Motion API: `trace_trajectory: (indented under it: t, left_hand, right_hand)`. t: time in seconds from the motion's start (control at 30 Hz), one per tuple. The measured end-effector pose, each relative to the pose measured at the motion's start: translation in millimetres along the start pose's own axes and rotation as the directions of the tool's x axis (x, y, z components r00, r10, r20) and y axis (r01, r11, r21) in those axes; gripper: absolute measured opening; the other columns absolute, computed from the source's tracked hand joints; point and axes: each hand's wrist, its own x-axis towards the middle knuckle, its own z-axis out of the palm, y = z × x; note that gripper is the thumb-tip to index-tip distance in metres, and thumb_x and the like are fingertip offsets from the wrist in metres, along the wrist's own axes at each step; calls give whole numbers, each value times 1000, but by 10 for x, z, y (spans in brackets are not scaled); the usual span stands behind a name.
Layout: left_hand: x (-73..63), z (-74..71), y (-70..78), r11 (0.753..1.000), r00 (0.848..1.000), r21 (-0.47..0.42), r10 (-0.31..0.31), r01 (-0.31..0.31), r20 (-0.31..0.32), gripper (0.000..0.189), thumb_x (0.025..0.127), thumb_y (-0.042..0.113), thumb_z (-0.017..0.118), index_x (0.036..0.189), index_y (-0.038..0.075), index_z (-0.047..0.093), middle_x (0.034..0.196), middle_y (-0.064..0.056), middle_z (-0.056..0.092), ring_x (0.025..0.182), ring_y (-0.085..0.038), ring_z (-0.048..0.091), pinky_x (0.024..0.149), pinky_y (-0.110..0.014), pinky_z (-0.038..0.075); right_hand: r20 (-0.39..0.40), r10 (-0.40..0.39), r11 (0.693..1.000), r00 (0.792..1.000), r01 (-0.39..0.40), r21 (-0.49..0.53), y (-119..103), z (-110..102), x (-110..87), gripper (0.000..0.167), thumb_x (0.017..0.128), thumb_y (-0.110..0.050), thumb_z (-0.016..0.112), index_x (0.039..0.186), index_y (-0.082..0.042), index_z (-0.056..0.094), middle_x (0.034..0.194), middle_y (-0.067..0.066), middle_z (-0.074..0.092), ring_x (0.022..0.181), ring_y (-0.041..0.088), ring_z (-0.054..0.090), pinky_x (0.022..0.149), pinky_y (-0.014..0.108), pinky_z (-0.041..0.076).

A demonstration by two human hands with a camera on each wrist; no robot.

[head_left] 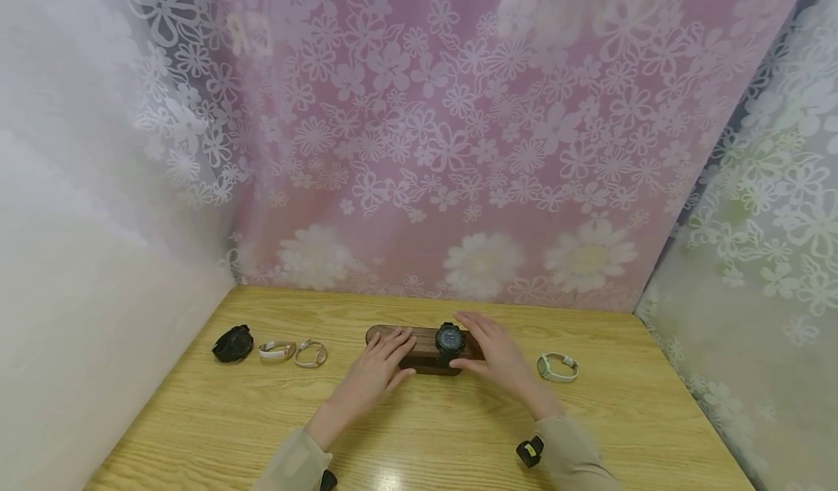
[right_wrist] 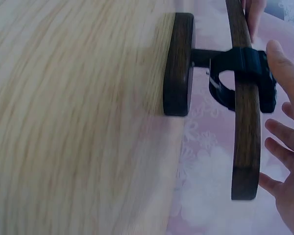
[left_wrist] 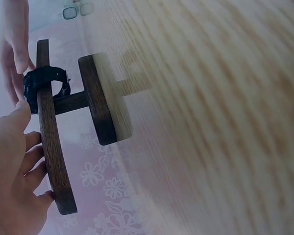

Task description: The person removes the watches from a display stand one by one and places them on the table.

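A dark wooden T-shaped watch stand [head_left: 425, 340] stands on the table, its top bar raised over a base [left_wrist: 100, 105]. A black digital watch [head_left: 449, 337] is looped around the bar, right of its middle, face upward. My left hand [head_left: 374, 369] rests its fingers on the bar's left part. Beside the watch and over the bar's right end is my right hand [head_left: 503, 356], fingers extended. In the right wrist view, its thumb [right_wrist: 282, 63] lies close against the watch; whether it touches cannot be told.
On the left of the table [head_left: 216, 418] lie a black watch [head_left: 233, 344], a white-strapped watch [head_left: 278, 350] and a thin-strapped watch [head_left: 310, 354]. A pale green watch [head_left: 558, 367] lies on the right. A floral curtain [head_left: 445, 149] hangs behind the table.
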Motion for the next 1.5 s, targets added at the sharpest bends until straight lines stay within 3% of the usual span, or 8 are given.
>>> trace_trajectory:
  t: [0.43,0.9,1.27,1.5]
  left_hand:
    - [-8,6,-9,1000,1000,4,-16,16,22,61,106,46,49,155,10,42,162,-5,36,151,-22,30,125,-48,24]
    - [-6,-20,4,1000,1000,-22,-15,16,23,60,106,44,50,155,10,42,163,-6,35,151,-23,30,125,-49,23]
    - [-10,-23,4,1000,1000,-13,-18,19,21,60,106,42,52,155,9,42,163,-6,35,151,-23,30,125,-49,23]
    - [-19,-9,3,1000,1000,-18,-2,2,4,60,106,42,51,155,8,43,162,-7,36,151,-24,32,124,-50,24]
  right_hand:
    - [88,58,998,994,-58,2,-124,130,100,87,84,-49,79,155,-13,43,157,6,44,141,35,44,111,64,39]
    - [48,72,997,996,-72,-3,-101,151,77,78,82,-40,84,147,-10,52,143,13,58,131,40,53,108,65,41]
    - [69,88,996,994,-87,-9,25,6,-29,77,82,-42,83,148,-18,52,141,9,60,132,35,54,110,61,42]
    - [56,68,997,996,-66,-48,115,-47,-89,79,79,-41,86,146,-15,54,137,11,62,128,35,56,108,60,44]
